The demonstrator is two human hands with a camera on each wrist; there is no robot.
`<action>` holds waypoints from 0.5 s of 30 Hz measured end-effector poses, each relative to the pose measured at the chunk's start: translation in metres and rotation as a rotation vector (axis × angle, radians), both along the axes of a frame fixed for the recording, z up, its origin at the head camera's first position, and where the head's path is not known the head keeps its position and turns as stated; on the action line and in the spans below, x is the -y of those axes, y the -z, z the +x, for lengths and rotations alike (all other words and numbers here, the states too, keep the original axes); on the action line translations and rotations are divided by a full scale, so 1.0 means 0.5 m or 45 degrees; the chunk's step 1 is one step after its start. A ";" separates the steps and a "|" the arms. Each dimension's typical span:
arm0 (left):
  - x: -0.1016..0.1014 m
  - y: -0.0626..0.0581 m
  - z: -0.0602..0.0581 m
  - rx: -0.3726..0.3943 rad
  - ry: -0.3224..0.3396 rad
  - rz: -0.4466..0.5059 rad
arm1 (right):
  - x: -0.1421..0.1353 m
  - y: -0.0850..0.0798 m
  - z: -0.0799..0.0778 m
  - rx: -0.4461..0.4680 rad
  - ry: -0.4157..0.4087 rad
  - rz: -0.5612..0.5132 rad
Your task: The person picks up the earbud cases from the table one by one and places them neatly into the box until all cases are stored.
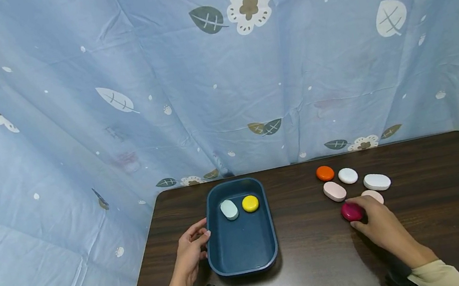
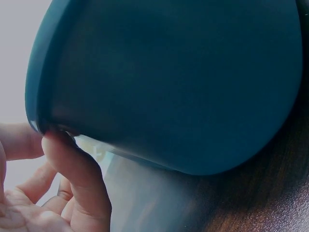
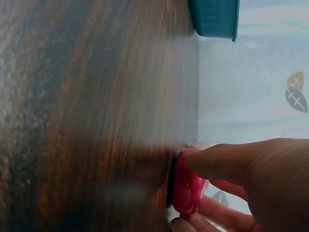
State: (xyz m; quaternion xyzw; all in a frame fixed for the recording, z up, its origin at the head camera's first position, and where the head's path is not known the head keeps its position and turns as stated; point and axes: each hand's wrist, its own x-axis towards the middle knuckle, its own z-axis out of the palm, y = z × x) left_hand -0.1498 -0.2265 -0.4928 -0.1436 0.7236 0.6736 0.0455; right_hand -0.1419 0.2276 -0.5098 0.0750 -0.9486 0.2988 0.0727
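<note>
A dark blue rectangular tray (image 1: 243, 249) stands on the table, with a pale mint oval piece (image 1: 229, 210) and a yellow round piece (image 1: 250, 203) inside. My left hand (image 1: 189, 258) pinches the tray's left rim between thumb and fingers; the left wrist view shows this grip at the rim (image 2: 38, 104). Off to the right, my right hand (image 1: 382, 226) holds a smooth, glossy crimson round piece, soap-like (image 1: 351, 212), between thumb and fingers. In the right wrist view that crimson piece (image 3: 186, 188) is at the tabletop; whether it touches is unclear.
Beyond my right hand lie an orange round piece (image 1: 325, 173), a white round one (image 1: 348, 176), a white oval one (image 1: 377, 182), a pink oval one (image 1: 335, 191) and a pale pink one (image 1: 373, 197), partly hidden. A blue patterned curtain (image 1: 220, 89) hangs behind the dark wooden table (image 1: 311, 250).
</note>
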 end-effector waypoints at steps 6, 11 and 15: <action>0.001 0.000 0.002 -0.003 0.005 -0.014 | 0.002 0.002 -0.004 0.000 -0.001 0.015; 0.002 0.000 0.002 -0.008 0.010 -0.007 | 0.003 0.003 -0.006 0.008 0.001 0.039; 0.002 0.000 0.001 -0.004 0.010 -0.005 | 0.003 0.003 -0.009 0.024 0.002 0.055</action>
